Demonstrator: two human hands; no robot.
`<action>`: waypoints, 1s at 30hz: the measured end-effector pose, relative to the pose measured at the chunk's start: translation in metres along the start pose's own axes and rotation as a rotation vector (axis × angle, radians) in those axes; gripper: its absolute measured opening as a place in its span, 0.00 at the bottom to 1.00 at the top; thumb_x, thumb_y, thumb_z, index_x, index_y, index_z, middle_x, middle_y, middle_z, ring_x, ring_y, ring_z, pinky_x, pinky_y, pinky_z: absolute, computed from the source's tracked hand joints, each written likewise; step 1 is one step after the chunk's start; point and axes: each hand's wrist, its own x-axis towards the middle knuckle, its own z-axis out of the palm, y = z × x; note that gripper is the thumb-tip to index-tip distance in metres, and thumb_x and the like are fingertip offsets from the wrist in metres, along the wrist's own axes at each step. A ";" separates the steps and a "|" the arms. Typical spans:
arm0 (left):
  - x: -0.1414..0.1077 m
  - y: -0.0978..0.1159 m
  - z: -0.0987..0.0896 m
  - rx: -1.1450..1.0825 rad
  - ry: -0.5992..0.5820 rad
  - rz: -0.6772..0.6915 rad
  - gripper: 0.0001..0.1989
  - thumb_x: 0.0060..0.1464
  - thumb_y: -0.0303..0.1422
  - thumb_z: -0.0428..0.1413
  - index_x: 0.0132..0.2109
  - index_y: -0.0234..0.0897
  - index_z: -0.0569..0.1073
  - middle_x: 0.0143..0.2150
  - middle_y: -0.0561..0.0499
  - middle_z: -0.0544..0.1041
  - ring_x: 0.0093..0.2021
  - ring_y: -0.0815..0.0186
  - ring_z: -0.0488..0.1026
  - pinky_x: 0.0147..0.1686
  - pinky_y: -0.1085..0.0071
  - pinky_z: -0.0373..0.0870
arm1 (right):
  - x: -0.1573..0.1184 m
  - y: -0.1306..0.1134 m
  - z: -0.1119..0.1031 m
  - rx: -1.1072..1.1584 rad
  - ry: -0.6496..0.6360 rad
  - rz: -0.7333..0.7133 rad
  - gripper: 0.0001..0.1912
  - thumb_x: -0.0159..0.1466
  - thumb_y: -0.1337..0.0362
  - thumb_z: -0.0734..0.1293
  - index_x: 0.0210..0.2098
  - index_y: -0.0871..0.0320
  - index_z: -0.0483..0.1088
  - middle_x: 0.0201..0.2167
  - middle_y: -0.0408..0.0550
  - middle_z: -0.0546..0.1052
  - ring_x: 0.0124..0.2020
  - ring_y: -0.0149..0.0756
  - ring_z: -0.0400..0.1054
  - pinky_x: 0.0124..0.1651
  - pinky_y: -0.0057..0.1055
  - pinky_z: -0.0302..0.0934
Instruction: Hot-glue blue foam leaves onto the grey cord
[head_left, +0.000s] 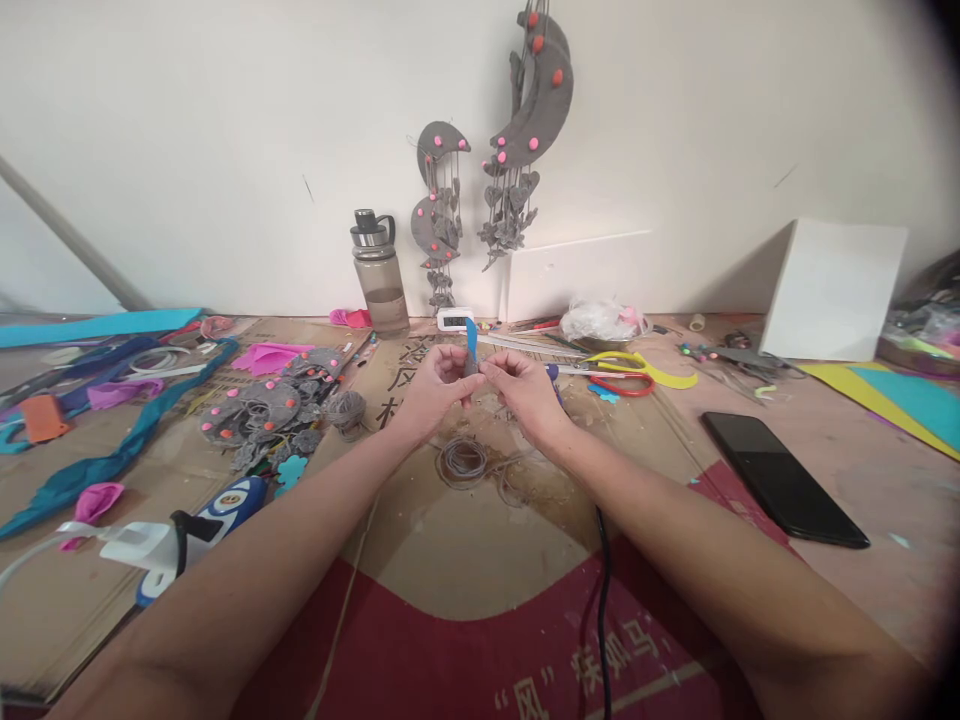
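My left hand (pixel 436 385) and my right hand (pixel 525 388) meet over the middle of the cardboard, fingertips pinched around one small piece. A narrow blue strip (pixel 471 332) stands up between them, with a grey part below it mostly covered by my fingers. I cannot tell what the piece is. Just under my hands lies a loose coil of grey yarn (pixel 463 460). A ball of grey yarn (pixel 346 410) rests left of my left hand. Close to my right hand are red-and-yellow scissors (pixel 626 380).
Grey moon hangings (pixel 540 100) hang on the wall above a water bottle (pixel 380 285) and small clock (pixel 454 319). Grey decorated pieces (pixel 255 405), a glue gun (pixel 225 505) and blue fabric (pixel 120 470) lie left. A phone (pixel 780 475) lies right; a black cable (pixel 604 580) crosses the front.
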 end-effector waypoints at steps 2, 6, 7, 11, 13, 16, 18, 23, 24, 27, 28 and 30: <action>-0.001 0.001 0.001 0.023 0.035 0.014 0.22 0.39 0.32 0.66 0.40 0.37 0.64 0.34 0.53 0.72 0.28 0.72 0.68 0.20 0.76 0.66 | 0.000 0.001 0.000 0.004 0.009 0.009 0.14 0.53 0.53 0.69 0.25 0.57 0.69 0.20 0.38 0.65 0.21 0.26 0.51 0.25 0.27 0.48; -0.003 0.003 0.005 0.032 0.050 0.029 0.20 0.40 0.32 0.65 0.39 0.37 0.64 0.40 0.49 0.74 0.33 0.68 0.71 0.23 0.75 0.69 | -0.002 0.000 0.001 0.017 0.013 0.012 0.14 0.53 0.52 0.69 0.26 0.57 0.70 0.22 0.39 0.68 0.22 0.26 0.52 0.24 0.26 0.48; -0.004 0.003 0.005 0.025 0.044 0.033 0.20 0.41 0.32 0.65 0.39 0.37 0.64 0.41 0.48 0.74 0.35 0.67 0.71 0.24 0.74 0.70 | -0.002 0.000 0.001 0.020 0.016 0.010 0.14 0.52 0.52 0.69 0.26 0.57 0.70 0.23 0.40 0.69 0.22 0.26 0.53 0.25 0.26 0.49; -0.005 0.001 0.006 0.016 0.005 0.045 0.16 0.44 0.33 0.63 0.39 0.37 0.65 0.38 0.50 0.73 0.33 0.69 0.70 0.25 0.73 0.72 | -0.004 -0.002 0.003 0.016 0.021 -0.024 0.13 0.53 0.54 0.69 0.27 0.58 0.69 0.25 0.40 0.70 0.23 0.26 0.55 0.26 0.26 0.51; -0.006 -0.001 0.005 0.029 -0.021 0.048 0.14 0.46 0.33 0.61 0.39 0.37 0.65 0.36 0.52 0.72 0.29 0.71 0.68 0.23 0.73 0.72 | -0.005 -0.003 0.004 -0.001 0.014 -0.049 0.12 0.54 0.55 0.68 0.27 0.58 0.69 0.24 0.40 0.69 0.24 0.27 0.56 0.28 0.27 0.52; -0.007 -0.001 0.004 0.038 -0.033 0.044 0.12 0.49 0.34 0.59 0.40 0.38 0.65 0.35 0.52 0.71 0.28 0.72 0.68 0.21 0.75 0.71 | -0.007 -0.005 0.005 -0.051 0.006 -0.088 0.10 0.55 0.56 0.67 0.27 0.58 0.68 0.23 0.40 0.69 0.24 0.27 0.56 0.29 0.27 0.54; -0.008 0.000 0.005 0.032 -0.029 0.028 0.12 0.49 0.34 0.58 0.40 0.38 0.65 0.35 0.53 0.71 0.28 0.72 0.68 0.20 0.75 0.70 | -0.007 -0.006 0.005 -0.070 0.005 -0.108 0.10 0.56 0.57 0.67 0.27 0.58 0.68 0.24 0.40 0.69 0.25 0.28 0.57 0.30 0.27 0.54; -0.009 -0.001 0.006 0.049 0.010 -0.006 0.11 0.49 0.36 0.59 0.38 0.37 0.67 0.30 0.53 0.70 0.23 0.73 0.68 0.16 0.76 0.68 | -0.008 -0.007 0.004 -0.085 0.000 -0.114 0.10 0.57 0.57 0.65 0.27 0.57 0.67 0.23 0.40 0.68 0.25 0.29 0.58 0.30 0.27 0.54; -0.008 -0.001 0.006 0.059 0.026 -0.011 0.11 0.49 0.37 0.59 0.37 0.37 0.68 0.29 0.54 0.70 0.22 0.73 0.67 0.15 0.77 0.68 | -0.008 -0.006 0.004 -0.095 0.004 -0.114 0.10 0.57 0.57 0.65 0.26 0.57 0.66 0.23 0.40 0.68 0.25 0.29 0.58 0.30 0.28 0.54; -0.007 -0.004 0.005 0.072 0.072 -0.027 0.12 0.49 0.39 0.61 0.36 0.37 0.69 0.28 0.54 0.70 0.20 0.74 0.66 0.13 0.77 0.66 | -0.007 -0.004 0.004 -0.113 0.018 -0.123 0.10 0.57 0.57 0.65 0.26 0.57 0.66 0.23 0.41 0.68 0.25 0.29 0.58 0.31 0.28 0.55; -0.007 -0.004 0.005 0.072 0.083 -0.030 0.13 0.48 0.39 0.61 0.36 0.36 0.70 0.28 0.53 0.70 0.20 0.74 0.66 0.13 0.77 0.66 | -0.006 -0.003 0.003 -0.114 0.020 -0.128 0.09 0.57 0.57 0.65 0.27 0.57 0.66 0.23 0.41 0.69 0.26 0.29 0.59 0.31 0.28 0.55; -0.007 -0.004 0.005 0.064 0.090 -0.027 0.13 0.48 0.40 0.61 0.36 0.36 0.70 0.29 0.53 0.70 0.21 0.73 0.66 0.14 0.77 0.66 | -0.006 -0.001 0.003 -0.120 0.019 -0.137 0.09 0.57 0.58 0.65 0.27 0.57 0.66 0.24 0.41 0.69 0.26 0.30 0.59 0.32 0.28 0.56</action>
